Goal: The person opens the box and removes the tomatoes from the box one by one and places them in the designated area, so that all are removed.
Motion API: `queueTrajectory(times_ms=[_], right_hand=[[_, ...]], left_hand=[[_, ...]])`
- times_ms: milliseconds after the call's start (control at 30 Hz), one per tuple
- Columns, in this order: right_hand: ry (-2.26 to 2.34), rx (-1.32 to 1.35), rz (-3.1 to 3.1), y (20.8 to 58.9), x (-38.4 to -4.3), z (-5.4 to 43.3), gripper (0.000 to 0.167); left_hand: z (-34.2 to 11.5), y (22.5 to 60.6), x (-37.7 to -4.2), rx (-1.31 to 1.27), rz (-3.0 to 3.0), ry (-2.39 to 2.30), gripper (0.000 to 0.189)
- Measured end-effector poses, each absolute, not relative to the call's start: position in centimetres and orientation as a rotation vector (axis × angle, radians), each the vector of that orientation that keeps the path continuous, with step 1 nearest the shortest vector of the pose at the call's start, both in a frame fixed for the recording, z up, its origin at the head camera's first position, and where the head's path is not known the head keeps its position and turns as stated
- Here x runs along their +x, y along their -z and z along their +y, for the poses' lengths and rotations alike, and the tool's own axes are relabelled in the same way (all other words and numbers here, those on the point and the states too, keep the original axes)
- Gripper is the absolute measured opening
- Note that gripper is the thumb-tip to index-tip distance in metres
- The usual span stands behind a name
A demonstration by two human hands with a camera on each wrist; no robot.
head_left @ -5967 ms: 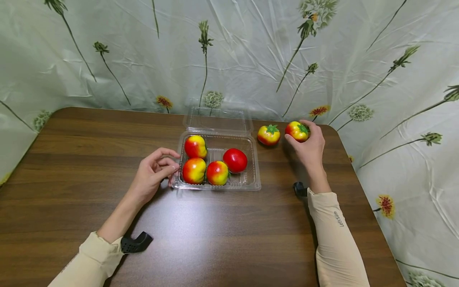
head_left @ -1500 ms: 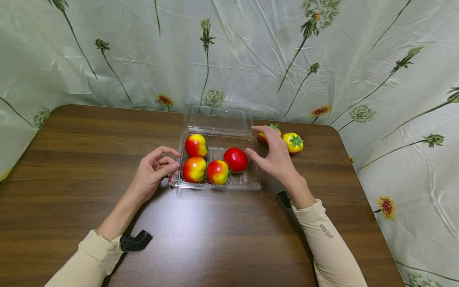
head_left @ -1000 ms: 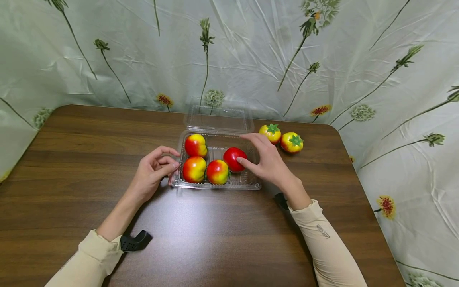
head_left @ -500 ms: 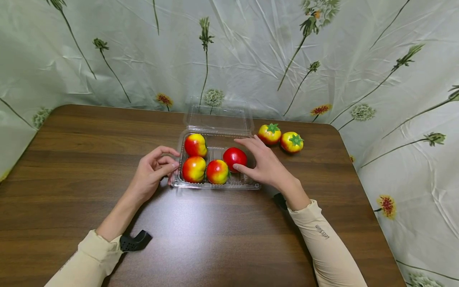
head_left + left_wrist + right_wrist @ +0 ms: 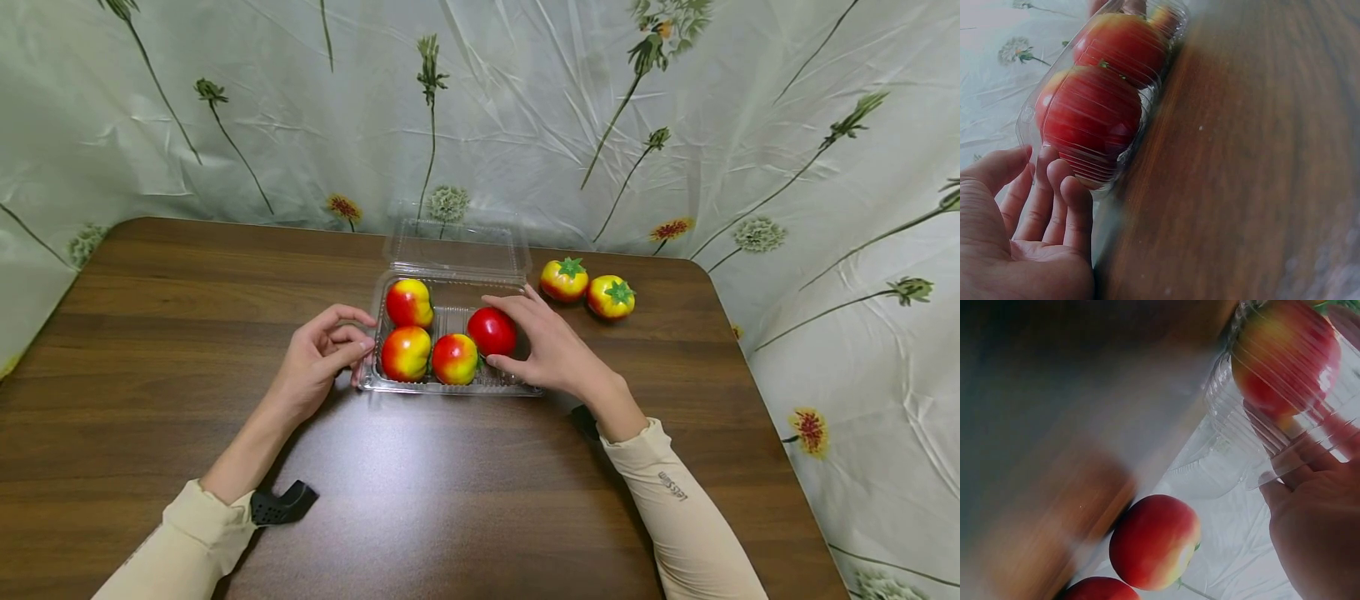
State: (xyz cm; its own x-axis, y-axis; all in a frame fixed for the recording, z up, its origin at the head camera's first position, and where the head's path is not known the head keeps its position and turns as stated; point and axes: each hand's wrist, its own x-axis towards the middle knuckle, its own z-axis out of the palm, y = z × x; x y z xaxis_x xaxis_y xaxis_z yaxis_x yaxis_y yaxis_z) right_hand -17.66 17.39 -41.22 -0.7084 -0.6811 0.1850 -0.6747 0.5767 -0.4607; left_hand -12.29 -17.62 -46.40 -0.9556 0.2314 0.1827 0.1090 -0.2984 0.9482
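Observation:
A clear plastic clamshell container (image 5: pixel 517 382) lies open mid-table with several glossy red-and-yellow tomatoes in it. Its left rim is pinched between the thumb and fingers of my left hand (image 5: pixel 326 354), also close up in the left wrist view. At the right side of the container, my right hand (image 5: pixel 551 342) reaches over the wall and holds the reddest tomato (image 5: pixel 491 332) between thumb and fingers. Left of that one sit a front tomato (image 5: pixel 454 360), a corner tomato (image 5: pixel 406 354) and a back-left tomato (image 5: pixel 409 303). The right wrist view shows the held tomato (image 5: pixel 1285 359) through the ribbed wall.
Two more tomatoes with green star-shaped tops stand outside, a nearer one (image 5: pixel 611 297) and a farther one (image 5: pixel 564 279). The container's raised lid (image 5: pixel 457 246) leans at the table's back edge. Behind the wooden table (image 5: pixel 420 500) hangs a flower-print curtain (image 5: pixel 300 108).
The right hand has set down the outer tomato beside its neighbour, moved left over the container and closed its fingers round the reddest tomato. The left hand has stayed at the rim.

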Motion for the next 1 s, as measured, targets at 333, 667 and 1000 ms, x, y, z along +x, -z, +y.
queueTrajectory(times_ms=[333,667,1000], right_hand=[[0.788,-1.25,2.774,41.21,-17.62,17.34,0.069],[0.845,-1.248,2.843,41.29,-17.67,17.2,0.064],[0.963,-1.204,2.878,41.32,-17.62,17.13,0.068]], left_hand=[[-17.62,46.4,-12.32,0.444,1.804,-2.438,0.024],[-17.62,46.43,-12.3,0.437,1.803,-2.435,0.024],[-17.61,46.37,-12.29,0.439,1.793,-2.44,0.024]])
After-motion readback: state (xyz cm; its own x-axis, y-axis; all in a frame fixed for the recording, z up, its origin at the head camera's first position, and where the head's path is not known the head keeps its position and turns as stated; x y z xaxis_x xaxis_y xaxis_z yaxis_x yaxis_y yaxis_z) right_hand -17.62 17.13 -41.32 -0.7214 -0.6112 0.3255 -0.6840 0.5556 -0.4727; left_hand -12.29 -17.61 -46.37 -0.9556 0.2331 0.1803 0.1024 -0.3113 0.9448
